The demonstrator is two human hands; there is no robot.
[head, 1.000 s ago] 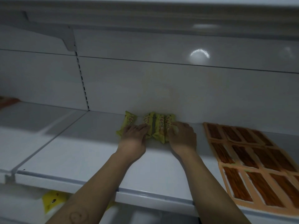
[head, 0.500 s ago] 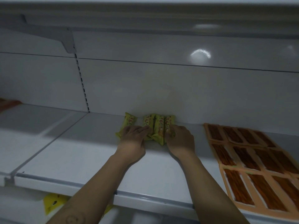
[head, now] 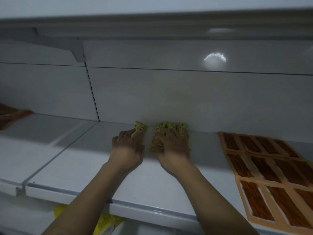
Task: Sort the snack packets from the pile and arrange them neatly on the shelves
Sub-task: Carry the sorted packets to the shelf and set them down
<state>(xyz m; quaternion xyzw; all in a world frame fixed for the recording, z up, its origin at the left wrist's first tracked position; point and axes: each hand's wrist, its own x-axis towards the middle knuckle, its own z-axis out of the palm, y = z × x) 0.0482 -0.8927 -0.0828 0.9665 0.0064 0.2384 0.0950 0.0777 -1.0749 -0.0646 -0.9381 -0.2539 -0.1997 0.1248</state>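
Both hands are reached to the far edge of a white metal shelf [head: 94,167], against the white back panel [head: 169,99].

A single yellow-green plastic snack packet [head: 141,128] lies on the shelf, its far end touching the panel. The left hand [head: 127,150] is set on its near-left part, and the fingers [head: 124,134] are curled onto it in a grasp.

Just right of it, with a narrow gap between, a bunch of yellow-green plastic snack packets [head: 169,127] is packed side by side against the panel. The right hand [head: 174,148] is laid over the bunch, fingers [head: 182,133] spread flat and pressed on top, not clenched. Crumpled near ends are seen sticking out left of the hand.

Flat orange packets with dark brown strips [head: 271,167] are tiled in rows at the right of the shelf, well apart from the hands. More orange packets [head: 10,114] are seen on the far-left shelf section. A yellow packet [head: 105,221] is partly visible below the shelf's near edge; motion blur on the hands.
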